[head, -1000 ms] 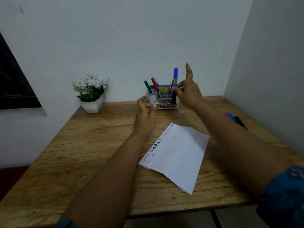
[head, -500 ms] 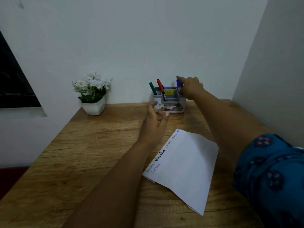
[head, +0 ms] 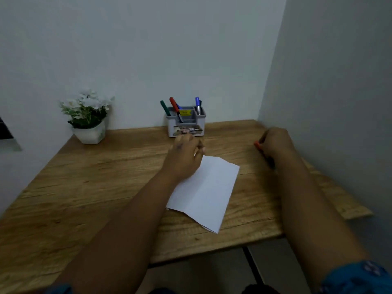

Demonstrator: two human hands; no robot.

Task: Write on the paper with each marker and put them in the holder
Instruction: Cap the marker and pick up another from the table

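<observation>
The grey holder (head: 186,122) stands at the back of the wooden desk (head: 106,183), against the wall. In it stand a green marker (head: 165,108), a red marker (head: 175,107) and a blue marker (head: 197,105). The white paper (head: 207,194) lies folded at mid-desk. My left hand (head: 184,155) rests with curled fingers on the paper's upper left corner and hides the writing there. My right hand (head: 273,143) is at the desk's right side near the wall, fingers curled round a marker whose red tip (head: 257,144) pokes out to the left.
A white pot of white flowers (head: 88,117) stands at the back left. The side wall (head: 328,102) runs close along the desk's right edge. A dark window frame (head: 4,130) is at the far left.
My right hand left the holder, where the blue marker now stands, and swung right to the desk's edge, closing on a red-tipped marker. My left hand dropped onto the paper's corner.
</observation>
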